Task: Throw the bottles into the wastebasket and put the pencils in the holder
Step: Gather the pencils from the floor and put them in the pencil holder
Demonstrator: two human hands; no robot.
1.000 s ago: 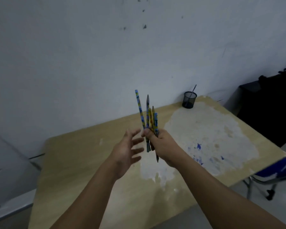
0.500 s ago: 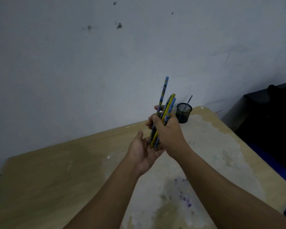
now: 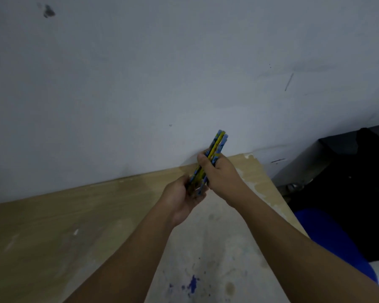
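I had the pencils [image 3: 214, 154] bunched in my right hand [image 3: 222, 174], its grip closed round their middle, just right of the frame's centre. My left hand [image 3: 182, 197] cupped their lower ends, fingers curled loosely against them; whether it truly gripped them I cannot tell. The bundle leaned up and to the right, above the counter [image 3: 53, 226]. The holder was not in sight, nor any bottles or wastebasket. To do this step well, I judged, I should square the ends against my left palm, so the bunch would drop in together. The pencils were slim, smooth sticks patterned blue and yellow; the counter was pale wood, worn whitish and spotted with blue.
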